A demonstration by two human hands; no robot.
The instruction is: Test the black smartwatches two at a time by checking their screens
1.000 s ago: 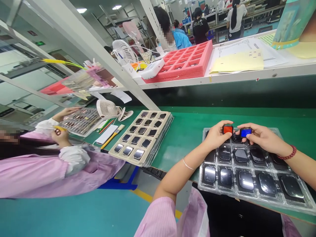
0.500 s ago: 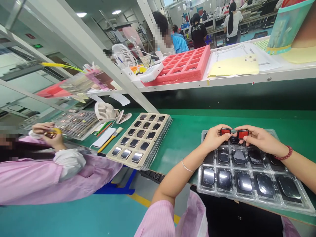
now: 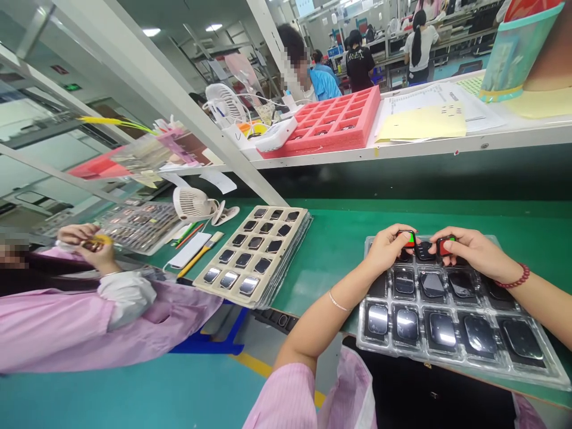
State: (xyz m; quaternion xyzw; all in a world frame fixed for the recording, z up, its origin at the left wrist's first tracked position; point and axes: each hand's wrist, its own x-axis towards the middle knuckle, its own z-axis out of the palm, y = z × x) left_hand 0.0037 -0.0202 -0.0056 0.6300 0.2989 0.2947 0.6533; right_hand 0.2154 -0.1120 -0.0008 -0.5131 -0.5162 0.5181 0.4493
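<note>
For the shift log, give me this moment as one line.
left hand: red-green lit display | right hand: red lit display | under: clear plastic tray

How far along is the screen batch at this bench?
Looks done: the cream plastic tray, its rows of dark square screens full, though their state can't be told. In hand: the left hand holds a small square screen lit red and green, the right hand one lit red. Left: the clear plastic tray of unlit black screens under the hands.

Open green bench mat lies between the plastic tray and beige tray.
</note>
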